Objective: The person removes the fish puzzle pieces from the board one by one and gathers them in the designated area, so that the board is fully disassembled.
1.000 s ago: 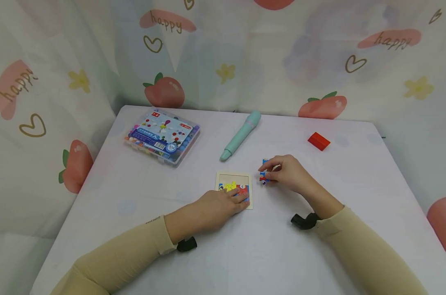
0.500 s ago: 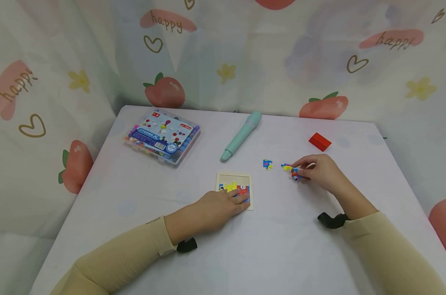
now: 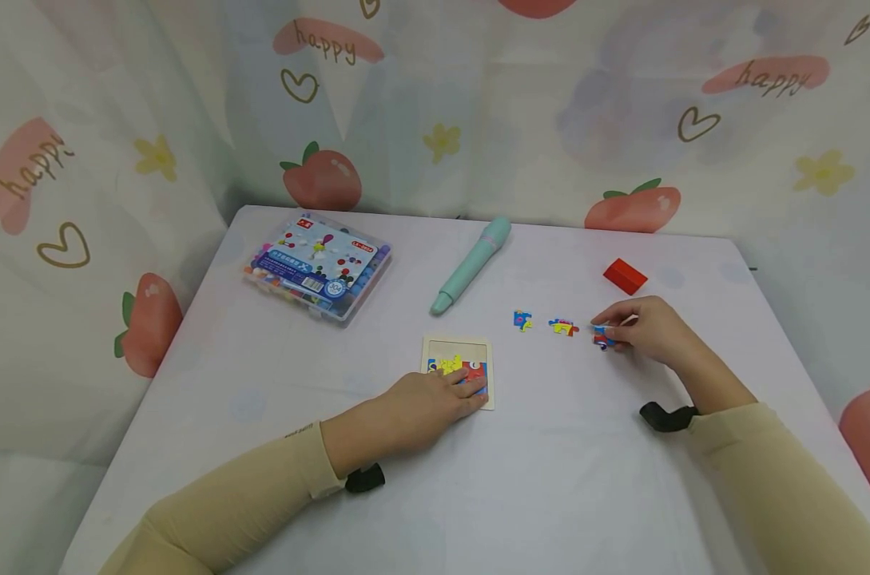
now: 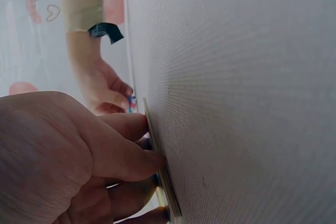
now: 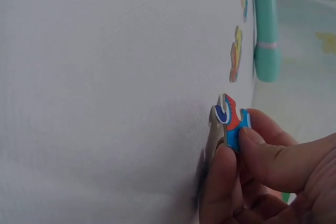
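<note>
My left hand [image 3: 413, 407] lies over a small wooden puzzle tray [image 3: 488, 351], its fingers spread across yellow, red and blue pieces [image 3: 449, 363]. The tray's upper strip shows bare wood, and part of the picture is hidden under the fingers. In the left wrist view the thumb [image 4: 134, 161] touches the tray's edge. My right hand [image 3: 650, 331] pinches a red and blue puzzle piece [image 5: 232, 129] with a dark blue and white curve, close over the table. Left of it lie two loose pieces, one yellow and red [image 3: 564, 327], one blue and yellow [image 3: 522, 321].
A mint-green stick-shaped object [image 3: 470, 267] lies behind the tray. At the back left is a clear plastic box [image 3: 319, 263] of colourful parts with a printed label. A red block [image 3: 625, 276] sits behind my right hand. Printed curtains [image 3: 478, 104] hang beyond the table's edge.
My right hand has moved right, leaving first the blue and yellow piece, then the yellow and red piece on the table in a row. The left hand stays on the tray.
</note>
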`<state>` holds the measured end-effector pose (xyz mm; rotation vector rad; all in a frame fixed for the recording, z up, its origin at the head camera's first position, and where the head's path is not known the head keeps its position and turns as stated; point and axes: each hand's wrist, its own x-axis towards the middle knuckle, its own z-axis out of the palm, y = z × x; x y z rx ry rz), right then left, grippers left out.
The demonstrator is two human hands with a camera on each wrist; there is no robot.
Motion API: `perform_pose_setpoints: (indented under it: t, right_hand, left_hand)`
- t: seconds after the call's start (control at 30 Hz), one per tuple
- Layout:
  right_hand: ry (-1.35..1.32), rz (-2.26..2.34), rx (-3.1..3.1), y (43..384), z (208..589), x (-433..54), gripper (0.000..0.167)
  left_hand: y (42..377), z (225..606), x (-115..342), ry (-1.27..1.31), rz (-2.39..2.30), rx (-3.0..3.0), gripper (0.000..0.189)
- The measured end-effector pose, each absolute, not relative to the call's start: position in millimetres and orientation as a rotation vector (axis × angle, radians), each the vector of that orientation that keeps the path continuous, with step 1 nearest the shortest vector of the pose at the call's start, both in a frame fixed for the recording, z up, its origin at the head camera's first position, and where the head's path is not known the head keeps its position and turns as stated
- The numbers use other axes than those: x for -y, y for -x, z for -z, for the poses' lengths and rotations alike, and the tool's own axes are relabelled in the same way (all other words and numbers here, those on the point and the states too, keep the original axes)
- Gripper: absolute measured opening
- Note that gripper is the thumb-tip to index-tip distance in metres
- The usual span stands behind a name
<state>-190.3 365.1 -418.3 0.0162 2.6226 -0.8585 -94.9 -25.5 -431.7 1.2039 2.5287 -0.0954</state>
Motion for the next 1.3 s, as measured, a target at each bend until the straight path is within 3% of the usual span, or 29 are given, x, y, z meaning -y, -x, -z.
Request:
perform_pose_setpoints:
  t: [1.3]
  right_hand:
    - [-0.106, 0.770, -2.746, 185.3, 425.4, -363.4, 0.025]
  left_hand:
    - [95.3, 434.3, 26.1, -1.177, 0.080, -2.526, 0.066]
